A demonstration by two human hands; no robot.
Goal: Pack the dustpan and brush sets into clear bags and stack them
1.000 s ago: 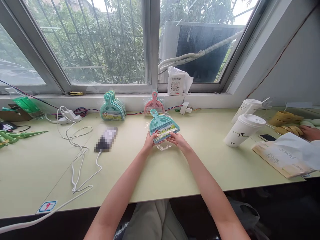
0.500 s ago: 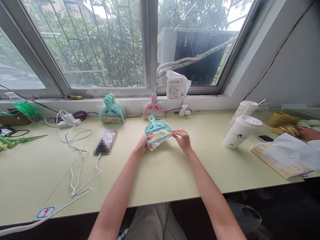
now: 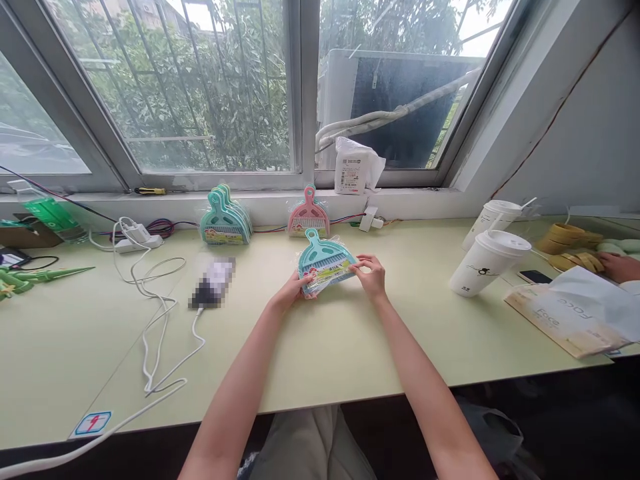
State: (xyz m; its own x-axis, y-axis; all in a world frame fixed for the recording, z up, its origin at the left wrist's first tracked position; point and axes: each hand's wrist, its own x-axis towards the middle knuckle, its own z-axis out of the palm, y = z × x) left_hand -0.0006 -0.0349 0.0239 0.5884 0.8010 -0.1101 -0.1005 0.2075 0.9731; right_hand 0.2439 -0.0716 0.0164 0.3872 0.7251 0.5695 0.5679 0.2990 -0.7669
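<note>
A teal mini dustpan and brush set (image 3: 326,257) in clear plastic wrap is held tilted above the table, its handle pointing away from me. My left hand (image 3: 291,290) grips its lower left corner, thumb on the front over the label. At its right edge, my right hand (image 3: 370,273) pinches the corner between thumb and fingers. Behind it, a pink dustpan set (image 3: 309,217) leans against the sill. To its left stands a row of several teal dustpan sets (image 3: 225,220), also wrapped.
A phone (image 3: 214,283) on a white cable lies left of my hands. Two white cups (image 3: 487,263), a tissue pack (image 3: 570,313) and yellow tape rolls (image 3: 575,243) are at the right, with another person's hand (image 3: 620,267). A power strip (image 3: 139,243) sits at the back left.
The held dustpan set has shifted slightly right, and its front has turned more upright towards me. Both hands have moved with it and keep hold of its edges.
</note>
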